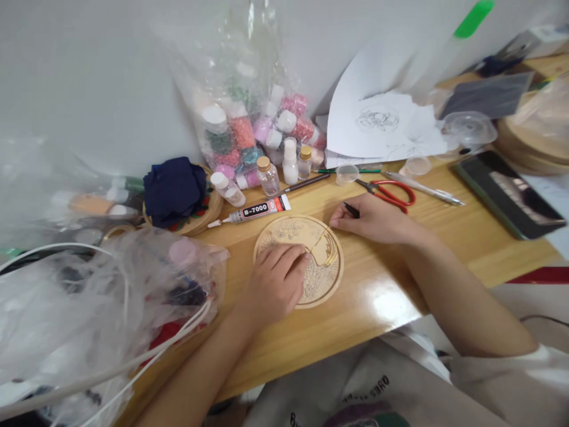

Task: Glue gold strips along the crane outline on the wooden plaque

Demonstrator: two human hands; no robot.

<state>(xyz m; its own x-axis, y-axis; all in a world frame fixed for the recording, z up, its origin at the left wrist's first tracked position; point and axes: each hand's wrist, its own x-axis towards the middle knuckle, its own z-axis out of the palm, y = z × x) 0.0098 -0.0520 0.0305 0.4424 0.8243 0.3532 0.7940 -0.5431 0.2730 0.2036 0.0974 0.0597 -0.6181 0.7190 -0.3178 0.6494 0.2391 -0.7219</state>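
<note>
A round wooden disc [284, 232] with a printed line drawing lies flat on the wooden table [391, 279]. My left hand [275, 281] rests on the disc's near left part, fingers curled, pressing a thin gold wire [320, 242] that curves across the disc. My right hand [373, 219] sits at the disc's right edge and pinches a small black tool [351, 209], likely tweezers, whose tip points toward the wire.
A B-7000 glue tube [255, 210] lies just behind the disc. Small bead bottles [269, 176], a plastic bag of bead jars [249, 130], red-handled scissors [393, 193], a pen [424, 188], paper sketches [382, 124], a dark tablet [507, 193] and crumpled plastic bags [89, 308] surround it.
</note>
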